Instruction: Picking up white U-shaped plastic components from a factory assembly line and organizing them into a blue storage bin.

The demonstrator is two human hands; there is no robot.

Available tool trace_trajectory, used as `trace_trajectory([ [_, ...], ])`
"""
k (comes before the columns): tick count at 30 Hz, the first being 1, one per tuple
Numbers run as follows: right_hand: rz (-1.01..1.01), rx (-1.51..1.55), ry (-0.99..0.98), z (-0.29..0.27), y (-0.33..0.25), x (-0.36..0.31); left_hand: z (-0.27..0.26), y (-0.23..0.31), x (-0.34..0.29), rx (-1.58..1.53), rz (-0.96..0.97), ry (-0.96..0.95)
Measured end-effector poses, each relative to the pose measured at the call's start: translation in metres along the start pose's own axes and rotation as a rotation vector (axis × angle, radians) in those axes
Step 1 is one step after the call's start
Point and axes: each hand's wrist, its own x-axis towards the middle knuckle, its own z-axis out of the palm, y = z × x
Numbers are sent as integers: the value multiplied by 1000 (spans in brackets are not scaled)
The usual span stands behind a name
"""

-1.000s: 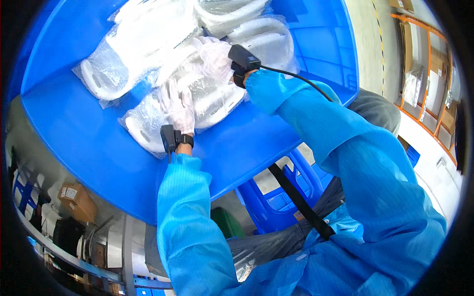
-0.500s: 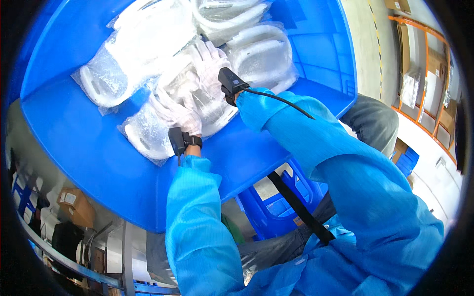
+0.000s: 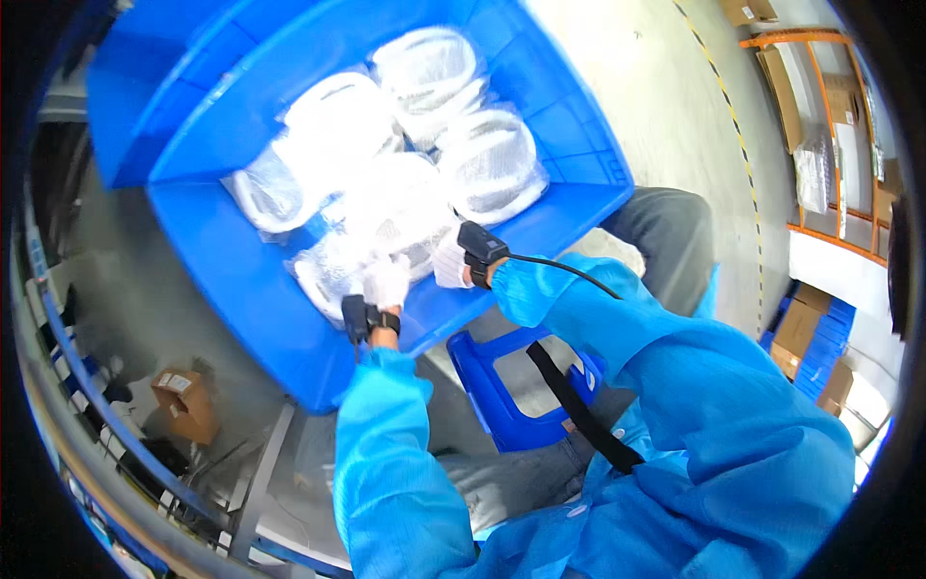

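Observation:
My left hand (image 3: 387, 281), in a white glove, looks curled at the near edge of a white moulded part in a clear plastic bag (image 3: 326, 270). Glare hides what its fingers hold, if anything. My right hand (image 3: 449, 262), also gloved, is at the near side of the same group of bagged parts, close to the bin's rim; its fingers are blurred and partly covered by the black wrist device (image 3: 481, 243). Another bagged white part (image 3: 490, 166) lies beyond it to the right. More bagged parts (image 3: 424, 72) lie farther back in the large blue bin (image 3: 227, 270).
A blue plastic stool (image 3: 482, 386) stands below the bin's near rim. Metal rails (image 3: 72, 328) and a cardboard box (image 3: 185, 405) are at the left. An orange-framed rack (image 3: 837, 135) and stacked boxes (image 3: 810, 328) stand right, past a striped floor line (image 3: 730, 106).
Both hands have drawn back toward me from lying flat on the bagged parts, and the left fingers look curled now. The view has shifted, showing more of the bin and floor.

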Motion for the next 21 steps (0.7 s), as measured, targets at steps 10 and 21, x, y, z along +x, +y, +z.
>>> trace_trajectory([
  [10, -224, 34, 520, -81, -53, -187, -14, 94, -327, -168, 147, -106],
  [21, -289, 459, -285, 149, 97, -298, -102, 68, -526, -581, 72, 764],
])
